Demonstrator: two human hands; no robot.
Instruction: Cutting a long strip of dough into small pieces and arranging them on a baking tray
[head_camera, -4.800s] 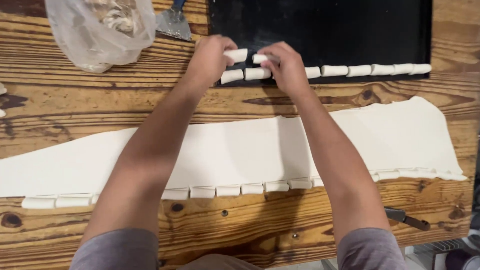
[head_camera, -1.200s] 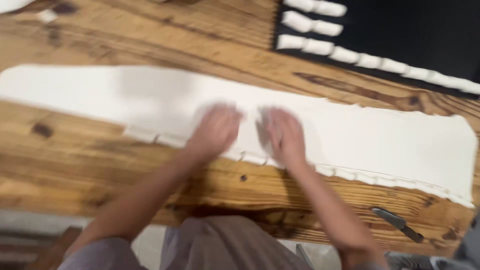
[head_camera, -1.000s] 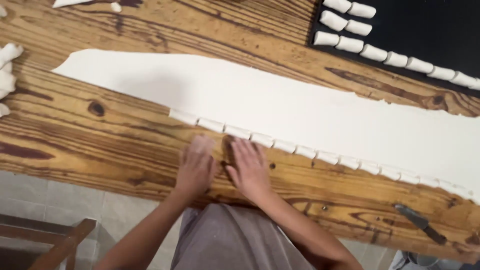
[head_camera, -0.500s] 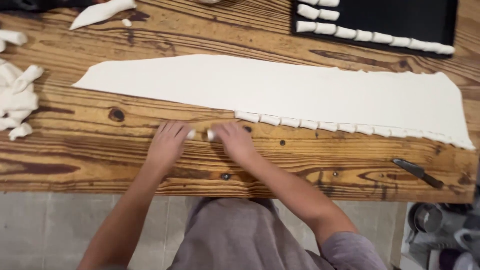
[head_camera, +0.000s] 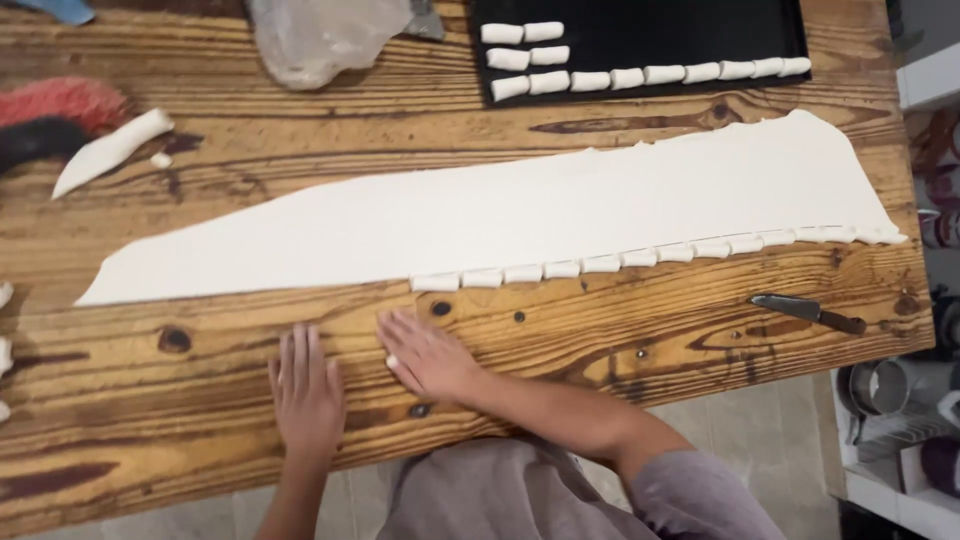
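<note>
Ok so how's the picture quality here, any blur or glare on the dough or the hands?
Head view: even, soft light, no hard glare; the dough sheet reads nearly flat white with little surface detail. Left hand and right hand are sharp enough, edges slightly soft. Table grain is clear.

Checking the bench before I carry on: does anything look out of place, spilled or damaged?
Nothing spilled or damaged. One stray dough scrap lies apart near the table's left end, well away from the dough sheet. The knife sits close to the table's front edge. Both hands, left and right, rest flat on the wood.
</note>
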